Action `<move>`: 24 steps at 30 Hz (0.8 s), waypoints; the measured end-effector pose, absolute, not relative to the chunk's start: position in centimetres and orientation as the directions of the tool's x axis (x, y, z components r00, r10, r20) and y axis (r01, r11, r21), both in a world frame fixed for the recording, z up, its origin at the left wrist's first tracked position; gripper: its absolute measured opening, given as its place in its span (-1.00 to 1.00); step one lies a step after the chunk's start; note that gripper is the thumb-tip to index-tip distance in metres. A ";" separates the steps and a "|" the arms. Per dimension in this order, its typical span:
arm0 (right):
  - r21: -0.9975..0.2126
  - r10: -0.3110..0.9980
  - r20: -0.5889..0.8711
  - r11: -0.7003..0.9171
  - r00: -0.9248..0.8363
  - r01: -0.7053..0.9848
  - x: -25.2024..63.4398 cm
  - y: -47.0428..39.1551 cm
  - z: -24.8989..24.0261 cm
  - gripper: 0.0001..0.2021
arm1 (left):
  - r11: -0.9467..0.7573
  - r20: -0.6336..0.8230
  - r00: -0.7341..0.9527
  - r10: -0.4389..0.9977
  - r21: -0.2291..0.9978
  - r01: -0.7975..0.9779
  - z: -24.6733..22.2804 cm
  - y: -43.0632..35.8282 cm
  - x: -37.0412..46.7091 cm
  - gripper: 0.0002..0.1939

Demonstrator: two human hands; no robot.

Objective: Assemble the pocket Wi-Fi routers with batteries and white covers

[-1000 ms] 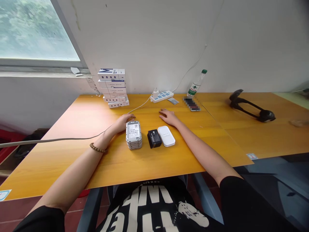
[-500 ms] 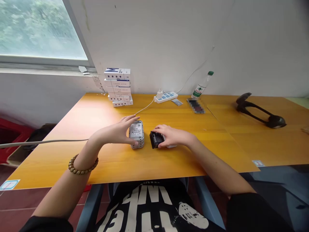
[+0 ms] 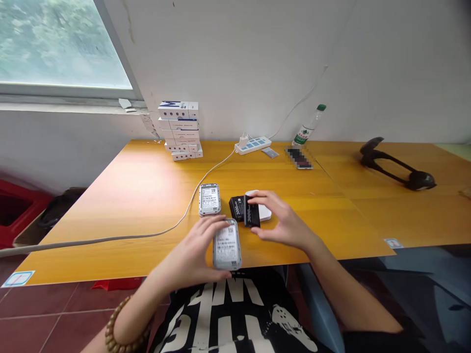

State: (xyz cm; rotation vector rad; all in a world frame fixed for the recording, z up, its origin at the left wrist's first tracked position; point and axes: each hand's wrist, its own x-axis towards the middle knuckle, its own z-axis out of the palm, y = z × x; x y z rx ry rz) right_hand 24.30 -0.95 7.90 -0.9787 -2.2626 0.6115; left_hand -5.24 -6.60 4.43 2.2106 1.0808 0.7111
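In my left hand [image 3: 193, 252] is a white pocket-sized device casing [image 3: 226, 245] with its labelled, open back facing up, held by its sides over the table's front edge. Beyond it stands a stack of like casings [image 3: 209, 198]. My right hand [image 3: 290, 223] grips a black battery [image 3: 252, 213], tilted upright between thumb and fingers. Just left of that battery lie more black batteries [image 3: 236, 208], marked 3000 mAh. White covers [image 3: 265, 213] sit on the table right beside them, partly behind my right fingers.
A white cable [image 3: 169, 229] crosses the table on the left to a power strip [image 3: 253, 145]. White boxes [image 3: 180, 135] are piled at the back left. A phone [image 3: 300, 158], a water bottle [image 3: 307, 128] and a black stand-like device [image 3: 390, 164] are towards the right.
My left hand has taken a casing off the stack and brought it towards me. My right hand has lifted a battery from the pile. The cable now lies lower across the table.
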 end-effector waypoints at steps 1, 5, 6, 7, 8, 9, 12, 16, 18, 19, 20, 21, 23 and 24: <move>-0.618 0.759 0.327 0.622 -0.563 0.480 24.0 -2.1 7.5 -0.39 | -0.489 0.196 0.524 0.829 0.710 0.507 3.2 -7.5 -4.7 0.04; -0.607 0.728 0.228 0.626 -0.647 0.490 22.5 -5.7 4.8 -0.39 | -0.425 0.201 0.444 0.873 0.759 0.492 -1.2 -9.4 -2.9 0.25; -0.592 0.727 0.210 0.627 -0.654 0.507 22.2 -6.2 4.1 -0.40 | -0.422 0.209 0.429 0.879 0.760 0.494 -1.8 -9.4 -2.6 0.27; -0.579 0.730 0.197 0.626 -0.655 0.523 21.9 -6.4 3.5 -0.42 | -0.422 0.215 0.420 0.881 0.759 0.496 -2.2 -9.4 -2.4 0.29; -0.572 0.735 0.190 0.622 -0.651 0.535 21.7 -6.5 2.9 -0.43 | -0.424 0.219 0.418 0.881 0.757 0.497 -2.3 -9.4 -2.2 0.29; -0.570 0.739 0.189 0.619 -0.647 0.541 21.5 -6.5 2.5 -0.44 | -0.427 0.222 0.419 0.880 0.755 0.498 -2.3 -9.3 -2.1 0.29; -0.584 0.739 0.214 0.621 -0.639 0.523 21.2 -6.2 1.9 -0.46 | -0.444 0.228 0.436 0.871 0.744 0.499 -1.9 -9.0 -2.0 0.28; -0.632 0.750 0.199 0.590 -0.630 0.503 20.9 -5.8 1.7 -0.51 | -0.451 0.228 0.437 0.870 0.726 0.519 -1.6 -8.9 -2.0 0.30; -0.661 0.764 0.163 0.555 -0.625 0.505 20.9 -5.7 1.7 -0.57 | -0.458 0.235 0.434 0.870 0.712 0.532 -1.7 -9.0 -1.9 0.24; -0.671 0.767 0.147 0.541 -0.624 0.507 21.0 -5.8 1.6 -0.60 | -0.466 0.245 0.431 0.868 0.702 0.538 -1.8 -9.0 -1.8 0.17; -0.676 0.770 0.136 0.532 -0.624 0.510 21.1 -5.8 1.5 -0.63 | -0.478 0.262 0.429 0.865 0.690 0.544 -1.9 -9.1 -1.7 0.10; -0.678 0.771 0.126 0.526 -0.624 0.513 21.2 -5.9 1.4 -0.65 | -0.493 0.280 0.427 0.860 0.676 0.549 -1.9 -9.1 -1.6 0.05; -0.674 0.772 0.105 0.518 -0.627 0.526 21.5 -6.2 1.3 -0.69 | -0.514 0.310 0.422 0.852 0.652 0.557 -2.1 -9.2 -1.5 0.00; -0.669 0.770 0.093 0.518 -0.631 0.533 21.7 -6.4 1.2 -0.71 | -0.521 0.318 0.423 0.848 0.645 0.559 -2.2 -9.2 -1.4 0.01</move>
